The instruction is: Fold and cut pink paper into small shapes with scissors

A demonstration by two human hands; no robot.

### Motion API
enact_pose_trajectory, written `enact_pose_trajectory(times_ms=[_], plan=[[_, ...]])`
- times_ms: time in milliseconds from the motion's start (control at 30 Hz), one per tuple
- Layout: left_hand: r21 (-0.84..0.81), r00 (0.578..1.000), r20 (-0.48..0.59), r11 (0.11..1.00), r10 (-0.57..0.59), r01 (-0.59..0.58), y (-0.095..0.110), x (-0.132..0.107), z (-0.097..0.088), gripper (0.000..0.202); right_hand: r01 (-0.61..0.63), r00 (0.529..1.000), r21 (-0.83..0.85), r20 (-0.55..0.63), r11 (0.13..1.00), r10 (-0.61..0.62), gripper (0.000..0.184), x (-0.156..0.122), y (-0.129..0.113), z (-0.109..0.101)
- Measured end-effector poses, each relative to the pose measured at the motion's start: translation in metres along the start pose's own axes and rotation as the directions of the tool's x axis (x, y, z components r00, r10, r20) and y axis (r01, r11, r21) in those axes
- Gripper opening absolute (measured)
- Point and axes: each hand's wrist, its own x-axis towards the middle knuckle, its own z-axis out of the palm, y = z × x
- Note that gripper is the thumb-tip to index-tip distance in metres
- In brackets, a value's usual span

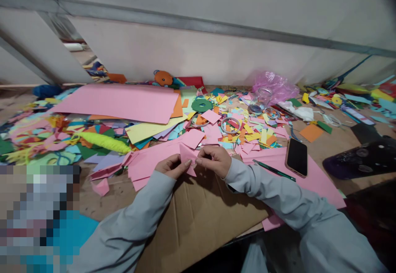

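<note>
Between my hands is a small folded piece of pink paper (187,154), held up with its points showing above and below the fingers. My left hand (173,165) pinches its left side between thumb and fingers. From the right, my right hand (215,160) pinches the paper's edge with thumb and forefinger. Both hands are over the top of a brown cardboard sheet (201,219). Just beyond them lie a square of pink paper (194,138) and larger pink sheets (144,163). A small folded pink piece (101,187) rests on the table to the left.
A phone (296,157) and a dark green cutter-like tool (274,170) lie at the right on pink paper. Paper scraps (253,135), tape rolls (230,125) and a large pink sheet (123,102) cover the table's back. Behind stands a pale wall (185,50) with a metal bar.
</note>
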Motion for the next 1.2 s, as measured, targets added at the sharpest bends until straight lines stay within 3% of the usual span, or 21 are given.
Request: enact_pose_trajectory(times_ms=[267, 467, 767, 867, 1000, 1200], plan=[[0.109, 0.999, 0.009, 0.993, 0.048, -0.049, -0.0038, 0.0003, -0.0025, 0.03, 0.027, 1.0, -0.032, 0.012, 0.999, -0.027, 0.033, 0.0008, 0.0013, 0.0021], [0.114, 0.999, 0.006, 0.993, 0.043, -0.043, -0.0014, -0.0009, -0.0021, 0.027, -0.08, 0.996, 0.098, 0.054, 0.992, 0.075, 0.036, -0.0007, -0.0021, 0.0033], [0.077, 0.998, 0.025, 0.995, 0.062, -0.064, -0.0032, 0.0032, -0.0008, 0.027, 0.009, 1.0, 0.006, 0.006, 1.0, -0.009, 0.029, -0.0024, -0.001, 0.0033], [0.072, 1.0, 0.002, 0.997, 0.014, -0.014, -0.0001, 0.0019, -0.0009, 0.03, 0.091, 0.996, -0.074, -0.02, 0.993, -0.093, 0.023, -0.0021, 0.0009, 0.002], [0.068, 0.998, -0.063, 0.997, -0.03, 0.034, 0.003, 0.0007, -0.0014, 0.038, 0.316, 0.947, -0.127, -0.013, 0.94, -0.32, 0.028, 0.0001, 0.0038, -0.0007], [0.08, 0.997, -0.07, 0.996, -0.03, 0.035, 0.0014, 0.0043, -0.0034, 0.036, 0.386, 0.923, -0.112, 0.037, 0.916, -0.384, 0.031, -0.0012, 0.0047, 0.0024]])
